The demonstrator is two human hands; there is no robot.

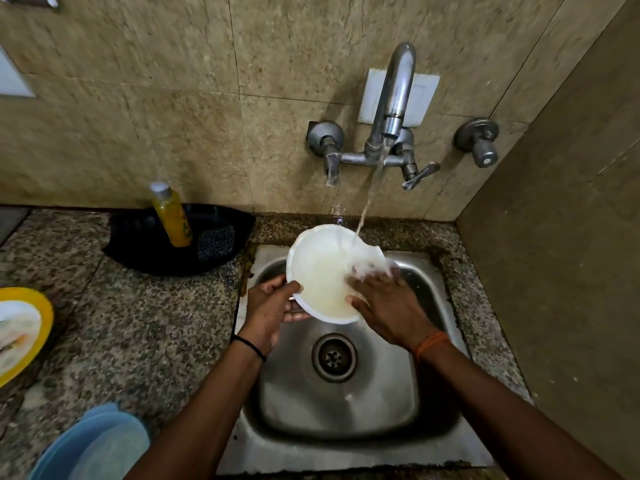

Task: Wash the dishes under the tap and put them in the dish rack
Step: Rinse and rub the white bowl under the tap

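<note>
A white plate (322,268) is held tilted over the steel sink (349,410), under the running stream from the wall tap (393,98). My left hand (270,306) grips the plate's lower left rim. On the plate's right side my right hand (388,303) lies flat against the inner surface, fingers spread where the water splashes. No dish rack is in view.
A black tray (138,247) on the granite counter holds a yellow soap bottle (173,216) and a scrub pad (216,242). A yellow-rimmed plate (38,317) sits at the left edge. Blue plastic lids (100,445) lie at the lower left. A wall closes in on the right.
</note>
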